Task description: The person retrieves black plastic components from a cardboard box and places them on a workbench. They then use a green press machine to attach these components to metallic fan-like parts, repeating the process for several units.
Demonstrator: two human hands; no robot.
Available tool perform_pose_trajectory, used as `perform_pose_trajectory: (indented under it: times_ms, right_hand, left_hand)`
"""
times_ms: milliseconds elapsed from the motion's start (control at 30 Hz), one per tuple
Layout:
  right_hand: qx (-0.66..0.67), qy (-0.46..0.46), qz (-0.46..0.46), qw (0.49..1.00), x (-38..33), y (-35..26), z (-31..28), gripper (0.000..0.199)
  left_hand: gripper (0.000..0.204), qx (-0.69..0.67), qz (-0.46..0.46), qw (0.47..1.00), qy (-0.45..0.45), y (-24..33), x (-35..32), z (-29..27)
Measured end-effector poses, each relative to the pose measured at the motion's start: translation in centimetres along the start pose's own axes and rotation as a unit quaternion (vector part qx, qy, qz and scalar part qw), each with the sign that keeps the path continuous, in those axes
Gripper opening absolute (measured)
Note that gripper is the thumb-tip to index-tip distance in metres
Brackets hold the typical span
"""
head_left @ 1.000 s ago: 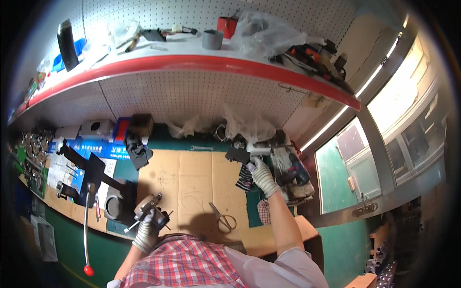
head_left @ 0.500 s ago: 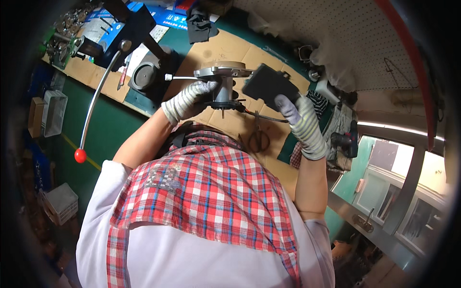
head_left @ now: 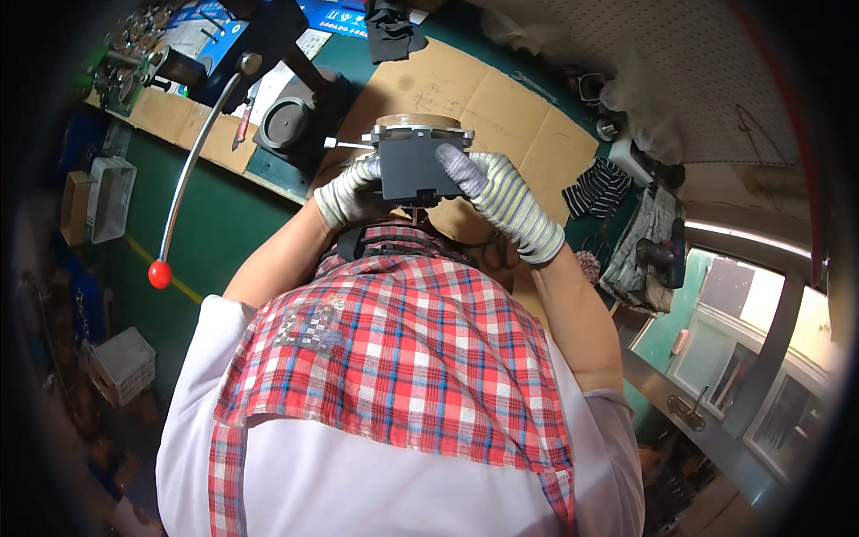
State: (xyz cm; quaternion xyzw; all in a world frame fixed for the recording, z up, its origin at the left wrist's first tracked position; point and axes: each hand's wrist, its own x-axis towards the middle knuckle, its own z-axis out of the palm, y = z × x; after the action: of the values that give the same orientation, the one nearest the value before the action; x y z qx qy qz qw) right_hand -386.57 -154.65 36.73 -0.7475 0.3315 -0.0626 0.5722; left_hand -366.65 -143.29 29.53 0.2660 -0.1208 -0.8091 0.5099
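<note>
My left hand [head_left: 347, 191], in a striped knit glove, is closed around the side of a small motor-like part [head_left: 418, 120] with a round tan top, a metal flange and a thin shaft below. In my right hand [head_left: 510, 201], gloved the same way, is a flat black rectangular cover [head_left: 410, 167], with the thumb on its face. The cover stands upright in front of the motor's body and hides most of it; whether they touch, I cannot tell. A white connector [head_left: 331, 143] on a short cable sticks out to the left of the motor.
Cardboard [head_left: 501, 116] covers much of the green bench. To the left stands a lever press with a red knob [head_left: 160, 275] and a round base [head_left: 284, 123]. A spanner [head_left: 534, 88], a striped cloth [head_left: 598, 188] and a power drill [head_left: 660, 259] lie to the right.
My right hand has brought the black cover leftward, from beside the motor to in front of it. My left hand keeps its hold on the motor. The view has shifted slightly.
</note>
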Motion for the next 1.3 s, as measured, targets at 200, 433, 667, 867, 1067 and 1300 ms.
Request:
perform_pose_trajectory:
  times_ms: [200, 433, 667, 867, 1067, 1300]
  right_hand:
    - [-0.027, 0.017, -0.025, 0.999, -0.1, -0.7, 0.5, 0.074]
    - [-0.062, 0.024, -0.021, 0.998, -0.4, -0.3, 0.8, 0.073]
    - [-0.04, 0.032, -0.013, 0.999, -0.5, 0.1, 0.8, 0.076]
    - [-0.09, 0.0, -0.015, 0.996, -1.0, 0.1, 1.0, 0.072]
    - [-0.175, -0.021, 0.025, 0.984, -1.2, 0.8, 1.3, 0.076]
    - [-0.251, -0.044, 0.115, 0.96, -1.4, -0.8, 2.4, 0.081]
  left_hand:
    - [0.049, 0.24, 0.127, 0.963, -0.008, -0.5, -0.2, 0.1]
    - [0.057, 0.269, 0.138, 0.953, 0.01, -1.0, 0.9, -0.7]
    - [0.055, 0.14, 0.079, 0.987, 0.003, -0.3, 0.0, 0.4]
    - [0.047, 0.052, 0.033, 0.998, 0.03, -1.4, 0.3, -0.8]
    - [0.044, -0.014, -0.011, 1.0, 0.004, -2.2, 1.1, -3.3]
    - [0.046, 0.423, 0.179, 0.886, -0.062, -3.8, 0.6, -7.7]
